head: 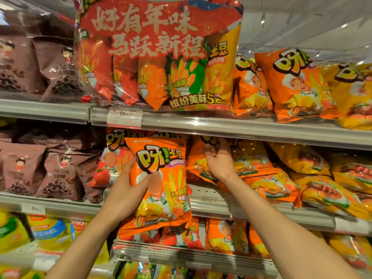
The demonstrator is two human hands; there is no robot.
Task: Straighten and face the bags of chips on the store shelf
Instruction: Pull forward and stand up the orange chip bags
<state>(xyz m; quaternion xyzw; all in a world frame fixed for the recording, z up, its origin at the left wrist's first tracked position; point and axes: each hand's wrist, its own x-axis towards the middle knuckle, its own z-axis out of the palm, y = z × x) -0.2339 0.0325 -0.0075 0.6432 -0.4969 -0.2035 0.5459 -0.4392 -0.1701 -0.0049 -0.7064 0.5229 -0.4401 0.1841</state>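
Observation:
My left hand [125, 188] grips an orange chip bag [167, 178] by its left edge and holds it upright, front facing me, in front of the middle shelf [211, 206]. My right hand [218, 160] reaches deeper into that shelf, its fingers curled on the top part of a second orange bag [196, 160] that leans back there. To its right, more orange bags [267, 184] lie tilted and overlapping. A red bag [108, 168] stands behind my left hand.
Brown snack bags [56, 174] fill the left of the middle and top shelves. Yellow bags [326, 194] slump at the right. The top shelf holds a big red multipack [161, 57] and orange bags [296, 85]. Its front rail [221, 125] carries a price tag [124, 117]. More bags sit on the shelf below.

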